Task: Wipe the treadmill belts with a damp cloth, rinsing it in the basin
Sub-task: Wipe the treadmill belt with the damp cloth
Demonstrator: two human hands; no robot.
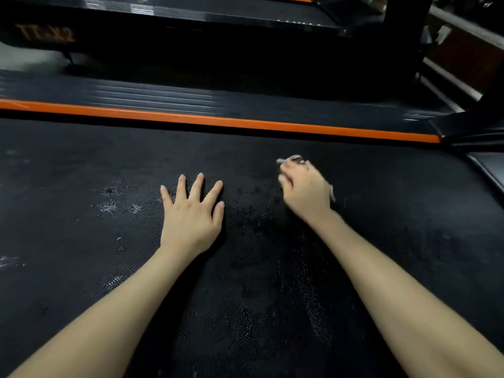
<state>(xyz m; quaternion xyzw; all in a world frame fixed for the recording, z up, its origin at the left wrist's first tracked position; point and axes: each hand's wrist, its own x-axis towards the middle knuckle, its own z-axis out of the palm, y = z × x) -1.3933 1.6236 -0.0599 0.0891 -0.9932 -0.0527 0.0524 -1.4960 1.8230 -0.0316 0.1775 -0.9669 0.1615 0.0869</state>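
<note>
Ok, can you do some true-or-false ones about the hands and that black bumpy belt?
1. The left hand lies flat on the black textured treadmill belt with its fingers spread. True.
2. The right hand is empty. False: its fingers curl over a pale crumpled cloth, which peeks out past them.
3. An orange stripe runs along the belt's far edge. True.
4. The belt is dry all over. False: wet shiny patches show beside the left hand.
</note>
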